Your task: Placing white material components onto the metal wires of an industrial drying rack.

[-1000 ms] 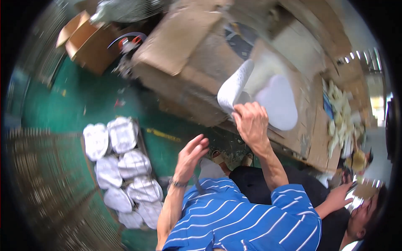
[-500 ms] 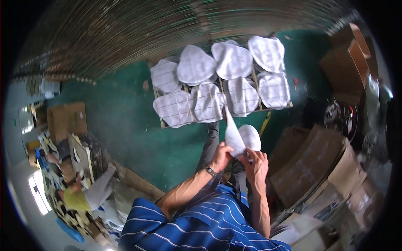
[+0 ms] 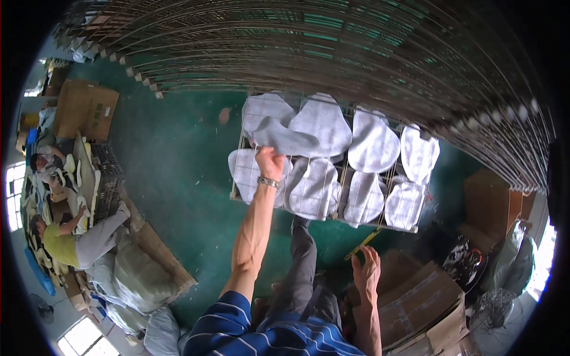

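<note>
My left hand (image 3: 271,163) is closed on the near edge of a floppy, pale grey-white rounded sheet (image 3: 284,137). It holds the sheet over the far left part of a wire rack (image 3: 332,219), and the sheet overlaps other pieces there. Several similar white rounded sheets lie on the rack in two rows, among them a broad one (image 3: 323,126) at the back and a wavy one (image 3: 313,188) at the front. My right hand (image 3: 367,272) hangs apart from the rack on the near right, fingers loosely bent and spread, with nothing in it.
A stack of wire racks (image 3: 332,44) arches over the far side. Cardboard boxes (image 3: 415,299) lie near my right, and another carton (image 3: 88,113) stands far left. A person in a yellow top (image 3: 62,244) is at a cluttered pile on the left.
Both hands held the sheet close to me before. My left arm has now stretched forward and left with it over the rack, while my right hand has let go and dropped back.
</note>
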{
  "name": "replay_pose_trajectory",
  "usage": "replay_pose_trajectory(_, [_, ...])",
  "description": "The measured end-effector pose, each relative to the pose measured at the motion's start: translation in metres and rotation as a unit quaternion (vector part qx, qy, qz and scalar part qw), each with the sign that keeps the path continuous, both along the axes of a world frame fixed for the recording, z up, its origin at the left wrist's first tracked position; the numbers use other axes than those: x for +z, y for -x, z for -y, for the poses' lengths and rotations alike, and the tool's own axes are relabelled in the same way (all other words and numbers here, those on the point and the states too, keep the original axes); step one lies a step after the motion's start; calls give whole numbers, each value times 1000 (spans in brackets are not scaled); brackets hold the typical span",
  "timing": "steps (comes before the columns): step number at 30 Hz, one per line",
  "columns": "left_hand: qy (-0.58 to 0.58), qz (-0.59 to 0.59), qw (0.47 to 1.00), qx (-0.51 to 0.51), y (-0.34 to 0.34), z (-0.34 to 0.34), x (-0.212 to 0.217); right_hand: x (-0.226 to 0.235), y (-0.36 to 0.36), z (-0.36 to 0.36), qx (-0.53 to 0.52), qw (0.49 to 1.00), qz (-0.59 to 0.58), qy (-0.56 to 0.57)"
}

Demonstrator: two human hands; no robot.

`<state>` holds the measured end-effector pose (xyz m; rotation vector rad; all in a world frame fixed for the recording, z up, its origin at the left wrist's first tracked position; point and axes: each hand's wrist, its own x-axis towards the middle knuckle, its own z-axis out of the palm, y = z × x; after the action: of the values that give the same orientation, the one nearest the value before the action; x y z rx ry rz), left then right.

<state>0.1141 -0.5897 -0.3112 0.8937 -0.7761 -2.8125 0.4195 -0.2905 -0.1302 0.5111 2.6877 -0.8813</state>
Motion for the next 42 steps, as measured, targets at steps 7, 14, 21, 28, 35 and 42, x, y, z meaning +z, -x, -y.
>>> replay_pose_trajectory(7, [-46, -52, 997, 35, 82, 76, -123, -54, -26, -9, 19, 995, 92, -23])
replay_pose_trajectory(14, [227, 348, 897, -153, 10, 60, -246, -73, -55, -3, -9, 981, 194, 6])
replay_pose_trajectory(21, [287, 242, 808, -455, -162, -36, -148, -20, -85, -6, -39, 990, 123, 51])
replay_pose_trajectory(28, [171, 121, 741, -638, -287, -123, 28, 44, -191, -50, -113, 993, 25, 34])
replay_pose_trajectory(35, [167, 34, 648, -742, -358, -213, 152, 86, -362, -82, -361, 932, 35, 11])
replay_pose_trajectory(42, [184, -29, 497, -847, -455, -320, 233, 101, -525, -82, -636, 769, -51, -14])
